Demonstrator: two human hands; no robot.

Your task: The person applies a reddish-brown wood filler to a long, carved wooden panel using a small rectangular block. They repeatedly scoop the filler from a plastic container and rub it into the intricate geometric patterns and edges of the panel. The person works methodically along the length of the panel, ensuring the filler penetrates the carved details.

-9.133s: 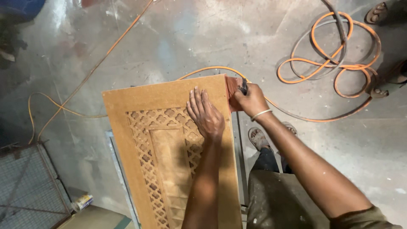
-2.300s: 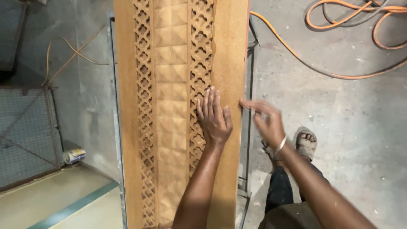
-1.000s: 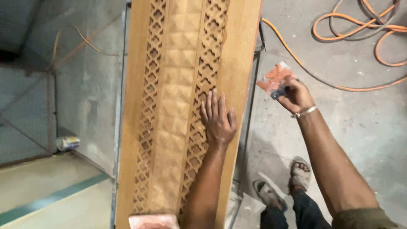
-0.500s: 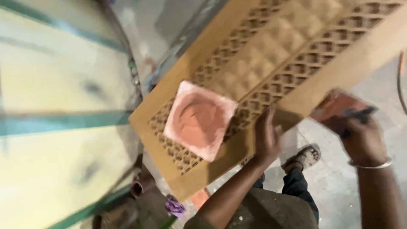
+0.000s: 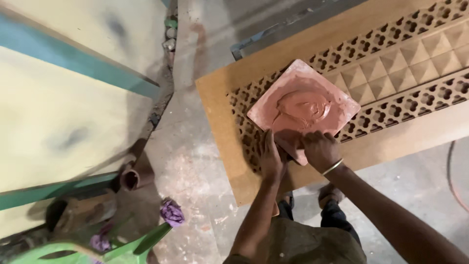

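Putty-smeared square board (image 5: 303, 105), reddish-brown with a thick swirl of paste at its middle, is lying flat on the near end of a long carved wooden panel (image 5: 220, 98), seemingly so the paste is sitting within easy reach of the work. The person's left hand (image 5: 271, 156) is pressing flat, fingers spread and holding nothing, on the lattice just beside the board's near corner, apparently steadying the panel. The right hand (image 5: 320, 149), a metal bangle (image 5: 333, 167) at its wrist, is curling over that same corner, its grip closing on what looks like a small scraper, though the tool itself is mostly hidden. The panel is resting on a metal frame (image 5: 273, 34) above the concrete floor (image 5: 195, 186), raised like a bench to standing height. A clay pipe piece (image 5: 134, 177) and a purple rag (image 5: 171, 212) are lying on the floor, well apart.
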